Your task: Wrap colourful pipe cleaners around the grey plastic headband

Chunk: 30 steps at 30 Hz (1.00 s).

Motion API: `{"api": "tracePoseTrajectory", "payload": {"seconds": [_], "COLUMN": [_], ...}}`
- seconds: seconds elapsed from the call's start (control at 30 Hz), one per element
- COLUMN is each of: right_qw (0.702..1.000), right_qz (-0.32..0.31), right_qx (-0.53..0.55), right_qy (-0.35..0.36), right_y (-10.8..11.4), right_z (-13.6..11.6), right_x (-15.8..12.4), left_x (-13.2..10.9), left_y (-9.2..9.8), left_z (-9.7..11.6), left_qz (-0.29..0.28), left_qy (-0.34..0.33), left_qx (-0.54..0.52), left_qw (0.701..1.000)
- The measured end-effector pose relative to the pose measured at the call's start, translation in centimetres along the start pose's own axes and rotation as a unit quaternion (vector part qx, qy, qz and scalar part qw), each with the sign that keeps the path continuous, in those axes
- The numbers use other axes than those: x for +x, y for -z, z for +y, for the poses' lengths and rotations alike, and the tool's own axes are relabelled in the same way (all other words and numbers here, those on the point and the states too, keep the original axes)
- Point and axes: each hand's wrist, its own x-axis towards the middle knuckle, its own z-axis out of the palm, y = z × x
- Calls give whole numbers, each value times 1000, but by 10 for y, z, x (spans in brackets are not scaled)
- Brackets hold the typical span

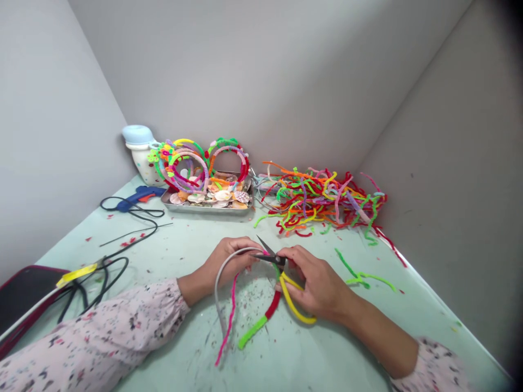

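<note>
My left hand pinches a thin grey headband near the top of its arch. Part of the band's right side is wrapped in green and red fuzzy wire. A bright pink pipe cleaner hangs down from under my left fingers, with a bit of pink showing on the band. In my right hand is a pair of scissors with yellow handles and dark blades. The blades are spread apart and point left, close to my left fingertips and the pink bit. My right fingers wrap the handles.
A metal tray of shells with finished headbands stands at the back. Beside it lies a heap of coloured pipe cleaners. On the left are a blue glue gun, black cable and white bottle. Green pieces lie right.
</note>
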Motion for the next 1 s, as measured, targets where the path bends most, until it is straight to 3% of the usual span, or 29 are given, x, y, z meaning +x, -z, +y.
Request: {"api": "tracePoseTrajectory", "payload": {"seconds": [1.0], "right_qw": [1000], "right_qz": [-12], "right_qx": [16], "right_qy": [-9], "right_y": [-3], "right_z": [2], "right_x": [-3], "left_x": [1], "left_y": [1], "left_z": [-1], "left_qz": [-8], "left_qy": [-3], "left_qx": [-16], "left_qw": [1000]}}
